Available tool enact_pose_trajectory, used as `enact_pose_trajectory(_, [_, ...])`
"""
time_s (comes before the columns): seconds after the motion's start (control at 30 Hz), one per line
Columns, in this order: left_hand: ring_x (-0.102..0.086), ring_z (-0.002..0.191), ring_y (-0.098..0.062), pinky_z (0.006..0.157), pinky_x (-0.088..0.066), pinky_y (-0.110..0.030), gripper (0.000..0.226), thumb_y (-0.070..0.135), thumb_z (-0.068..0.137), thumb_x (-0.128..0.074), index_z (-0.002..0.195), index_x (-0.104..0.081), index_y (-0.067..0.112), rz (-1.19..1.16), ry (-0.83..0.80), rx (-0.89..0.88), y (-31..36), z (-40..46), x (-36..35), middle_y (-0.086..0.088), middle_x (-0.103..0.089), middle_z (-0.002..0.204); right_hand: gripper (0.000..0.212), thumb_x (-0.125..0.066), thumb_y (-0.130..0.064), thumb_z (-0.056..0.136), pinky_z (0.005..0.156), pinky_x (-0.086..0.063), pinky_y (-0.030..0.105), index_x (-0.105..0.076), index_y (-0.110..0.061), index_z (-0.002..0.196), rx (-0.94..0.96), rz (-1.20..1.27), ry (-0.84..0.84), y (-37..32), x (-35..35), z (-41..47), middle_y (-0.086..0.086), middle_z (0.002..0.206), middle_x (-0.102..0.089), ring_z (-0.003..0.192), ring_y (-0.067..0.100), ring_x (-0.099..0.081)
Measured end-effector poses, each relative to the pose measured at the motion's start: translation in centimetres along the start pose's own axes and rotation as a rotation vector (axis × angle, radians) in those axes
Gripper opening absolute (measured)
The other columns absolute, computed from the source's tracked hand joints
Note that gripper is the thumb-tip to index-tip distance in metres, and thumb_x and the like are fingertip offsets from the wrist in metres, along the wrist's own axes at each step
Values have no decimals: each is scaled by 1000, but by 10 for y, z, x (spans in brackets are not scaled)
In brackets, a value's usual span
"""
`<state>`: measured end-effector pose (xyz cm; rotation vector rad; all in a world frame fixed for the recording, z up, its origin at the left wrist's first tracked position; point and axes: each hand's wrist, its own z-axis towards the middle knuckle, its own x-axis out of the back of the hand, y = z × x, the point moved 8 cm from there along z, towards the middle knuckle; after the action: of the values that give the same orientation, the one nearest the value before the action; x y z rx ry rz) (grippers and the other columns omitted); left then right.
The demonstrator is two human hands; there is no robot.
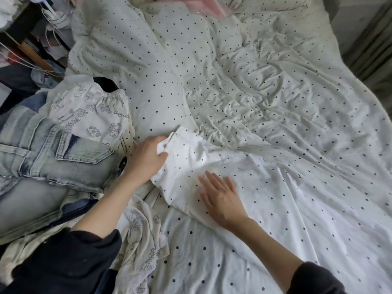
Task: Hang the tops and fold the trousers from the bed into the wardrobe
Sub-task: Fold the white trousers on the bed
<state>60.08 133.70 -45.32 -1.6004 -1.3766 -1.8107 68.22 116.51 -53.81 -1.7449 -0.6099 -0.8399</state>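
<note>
A white dotted garment (191, 166) lies flat on the bed, hard to tell from the dotted sheet below it. My left hand (146, 158) grips a bunched edge of it near its upper left corner. My right hand (220, 194) rests flat on its lower part, fingers spread. Left of my left hand lies a pile of clothes: pale washed jeans (53, 162) with a back pocket showing, and a cream garment with a line-drawn flower print (91, 115) under and behind them.
The bed (297, 124) is covered by a crumpled white sheet with small dark dots. Something pink (203, 5) lies at its far end. Cluttered shelves with wire hangers (25, 39) stand at the far left. A wall or furniture edge runs along the far right.
</note>
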Motion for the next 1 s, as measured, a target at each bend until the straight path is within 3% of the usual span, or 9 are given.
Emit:
enact_pose_trajectory(0.1, [-61, 91, -28, 70, -43, -33, 41, 3, 89, -53, 128, -54, 15, 143, -28, -303, 70, -34, -9, -3, -54, 118, 53, -24, -45, 98, 110, -20, 23, -46, -19, 137, -185, 272, 208, 34, 41, -39, 0, 149, -36, 138, 16, -33])
enact_pose_trajectory(0.2, [-59, 56, -25, 42, -42, -29, 43, -14, 66, -64, 101, -67, 11, 236, -96, -685, 131, -78, -37, -5, -56, 89, 35, -35, -28, 101, 105, -37, 30, -54, -19, 128, -418, 593, 416, 77, 73, -79, -2, 134, -53, 123, 13, -49])
enact_pose_trajectory(0.33, [-59, 87, -27, 58, -36, -33, 51, -19, 76, -44, 118, -56, 7, 280, -313, -867, 169, -129, -97, -9, -52, 108, 34, -32, -30, 102, 96, -46, 42, -55, -18, 123, -588, 719, 620, 115, 94, -124, -4, 122, -57, 111, 19, -57])
enact_pose_trajectory(0.5, [-58, 95, -12, 74, -41, -23, 28, 18, 97, -45, 121, -58, 21, 43, -554, -669, 155, -146, -124, 5, -60, 111, 29, -43, -18, 98, 95, -42, 34, -61, -10, 119, -357, 339, 589, 96, 103, -118, 3, 122, -58, 115, 24, -53])
enact_pose_trajectory(0.6, [-54, 77, 1, 76, -45, -15, 26, 21, 97, -47, 117, -62, 24, -115, -384, -471, 129, -122, -102, 8, -64, 107, 40, -38, -28, 92, 96, -45, 44, -65, -8, 114, -138, 69, 410, 72, 85, -88, 14, 122, -61, 118, 35, -55])
enact_pose_trajectory(0.73, [-51, 108, -17, 90, -42, -30, 35, 28, 89, -59, 122, -55, 17, 23, -135, -178, 58, -88, -85, -1, -55, 117, 49, -36, -39, 97, 115, -21, 42, -39, -20, 142, -108, -94, 151, 55, 52, -58, 8, 155, -24, 144, 27, -18])
enact_pose_trajectory(0.8, [-44, 119, -23, 96, -39, -33, 55, 35, 84, -65, 131, -44, 18, 12, -294, -25, 25, -89, -99, -4, -46, 126, 54, -42, -33, 98, 116, -17, 36, -26, -16, 147, -265, 44, 157, 63, 47, -53, 7, 158, -12, 145, 24, -10])
enact_pose_trajectory(0.87, [-39, 126, -22, 101, -34, -33, 64, 34, 83, -67, 138, -35, 22, -85, -396, 31, 12, -97, -107, -4, -41, 133, 59, -50, -30, 94, 112, -27, 36, -28, -7, 144, -516, 390, 315, 85, 50, -53, 12, 150, -27, 141, 28, -25])
enact_pose_trajectory(1.0, [-30, 134, -19, 109, -27, -37, 63, 23, 86, -63, 141, -31, 27, -171, -425, 7, 11, -100, -109, -1, -36, 141, 43, -59, -22, 84, 76, -52, 31, -45, -2, 121, -889, 861, 445, 110, 47, -48, 15, 99, -61, 92, 32, -61])
